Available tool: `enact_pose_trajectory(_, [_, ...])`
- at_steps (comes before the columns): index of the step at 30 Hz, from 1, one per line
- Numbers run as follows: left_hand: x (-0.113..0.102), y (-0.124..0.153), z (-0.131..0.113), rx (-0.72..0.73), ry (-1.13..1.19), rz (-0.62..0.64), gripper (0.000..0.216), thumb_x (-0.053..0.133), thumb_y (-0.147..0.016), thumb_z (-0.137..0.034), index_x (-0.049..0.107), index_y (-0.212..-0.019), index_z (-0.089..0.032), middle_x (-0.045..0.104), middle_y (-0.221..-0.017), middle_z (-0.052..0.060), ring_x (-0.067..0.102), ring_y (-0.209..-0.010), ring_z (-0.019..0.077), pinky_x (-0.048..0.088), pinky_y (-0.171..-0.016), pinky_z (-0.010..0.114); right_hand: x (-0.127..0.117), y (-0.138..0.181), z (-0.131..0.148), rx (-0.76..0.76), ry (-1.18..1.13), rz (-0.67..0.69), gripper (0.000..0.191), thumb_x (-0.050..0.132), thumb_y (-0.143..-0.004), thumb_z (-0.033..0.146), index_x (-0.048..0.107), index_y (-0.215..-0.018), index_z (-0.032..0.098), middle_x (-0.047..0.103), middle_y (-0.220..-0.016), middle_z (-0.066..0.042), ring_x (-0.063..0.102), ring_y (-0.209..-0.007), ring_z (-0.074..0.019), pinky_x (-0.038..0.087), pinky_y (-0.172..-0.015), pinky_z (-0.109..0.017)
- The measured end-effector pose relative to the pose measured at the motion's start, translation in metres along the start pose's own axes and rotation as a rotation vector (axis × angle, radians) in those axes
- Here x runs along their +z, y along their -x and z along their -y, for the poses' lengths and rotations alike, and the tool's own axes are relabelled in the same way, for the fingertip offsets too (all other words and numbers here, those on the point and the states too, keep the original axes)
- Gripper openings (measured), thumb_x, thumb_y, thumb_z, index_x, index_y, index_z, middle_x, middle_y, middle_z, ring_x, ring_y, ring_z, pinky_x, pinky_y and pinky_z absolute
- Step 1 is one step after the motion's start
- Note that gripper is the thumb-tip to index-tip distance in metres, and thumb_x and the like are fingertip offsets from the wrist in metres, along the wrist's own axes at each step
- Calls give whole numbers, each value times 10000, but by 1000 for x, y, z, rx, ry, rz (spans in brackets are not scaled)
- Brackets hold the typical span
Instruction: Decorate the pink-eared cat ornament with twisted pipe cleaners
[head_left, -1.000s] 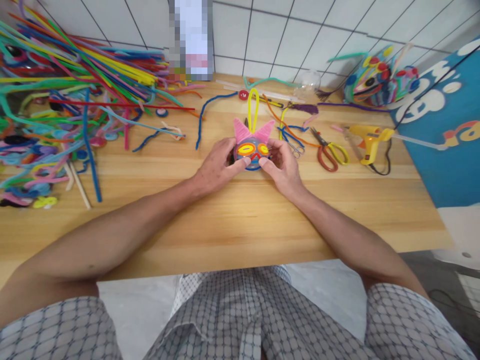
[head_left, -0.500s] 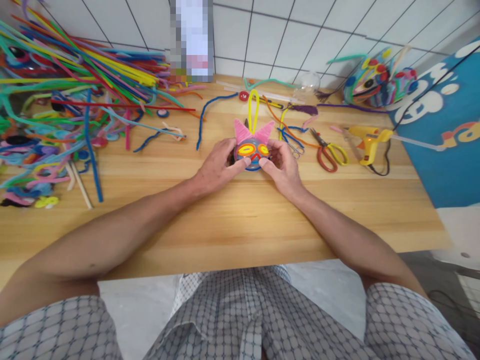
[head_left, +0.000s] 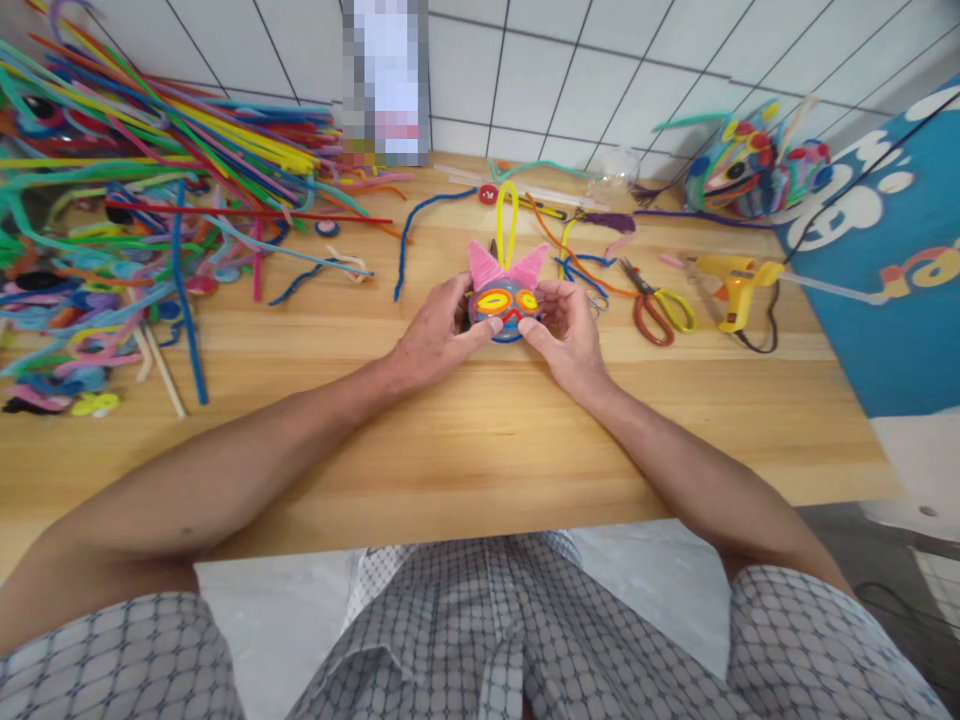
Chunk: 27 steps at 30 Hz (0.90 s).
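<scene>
Both hands hold a small round pipe-cleaner figure over the middle of the wooden table. It has a blue face with yellow and orange eyes, a red mouth, two pink pointed ears and a tall yellow loop on top. My left hand wraps its left side, with the thumb pressed on the lower face. Its right side sits in my right hand, whose thumb also presses near the mouth. All fingers are curled round the figure.
A big heap of coloured pipe cleaners covers the table's left. Red-and-yellow scissors and a yellow glue gun lie to the right. A finished colourful figure stands at the back right. A tiled wall runs behind.
</scene>
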<state>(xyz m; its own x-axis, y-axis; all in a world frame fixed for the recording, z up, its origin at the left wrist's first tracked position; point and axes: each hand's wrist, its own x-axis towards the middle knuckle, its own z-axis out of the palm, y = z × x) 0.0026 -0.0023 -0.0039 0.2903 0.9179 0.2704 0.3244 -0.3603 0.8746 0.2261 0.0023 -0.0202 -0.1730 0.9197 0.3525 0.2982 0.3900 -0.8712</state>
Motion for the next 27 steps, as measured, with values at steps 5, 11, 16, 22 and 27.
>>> enact_pose_trajectory(5, [4, 1, -1, 4, 90, -15, 852, 696, -908, -621, 333, -1573, -232, 635, -1395, 181, 684, -1174, 288, 592, -893, 409, 0, 0, 2, -8, 5, -10, 547, 735, -877, 681, 578, -1224, 289, 688, -1168, -61, 657, -1002, -243, 555, -896, -442])
enact_pose_trajectory(11, [5, 2, -2, 22, 86, -23, 913, 692, -912, -638, 269, -1635, -277, 572, -1497, 157, 639, -1243, 322, 598, -927, 462, 0, 1, 5, 23, 0, -11, 546, 750, -866, 667, 590, -1222, 286, 696, -1153, -57, 664, -1008, -250, 557, -912, -458])
enact_pose_trajectory(16, [0, 3, -1, 46, 16, -5, 740, 683, -945, -522, 409, -1552, -197, 585, -1463, 184, 589, -1312, 334, 547, -1035, 483, -1, 5, 13, 50, 3, -11, 485, 758, -894, 581, 586, -1239, 287, 685, -1114, -54, 654, -1024, -258, 547, -930, -467])
enact_pose_trajectory(22, [-7, 10, -6, -7, -85, 34, 682, 694, -947, -429, 432, -1536, -205, 605, -1422, 174, 592, -1272, 341, 500, -1082, 519, -4, 15, 18, 87, 34, 17, 463, 748, -925, 473, 563, -1319, 317, 646, -1252, -89, 641, -1115, -286, 563, -965, -498])
enact_pose_trajectory(27, [-11, 10, -12, -36, -131, 82, 669, 691, -954, -444, 427, -1530, -231, 613, -1418, 163, 591, -1262, 346, 492, -1087, 541, -7, 18, 19, 114, 33, 45, 483, 745, -921, 435, 549, -1354, 349, 615, -1337, -104, 621, -1217, -324, 576, -962, -531])
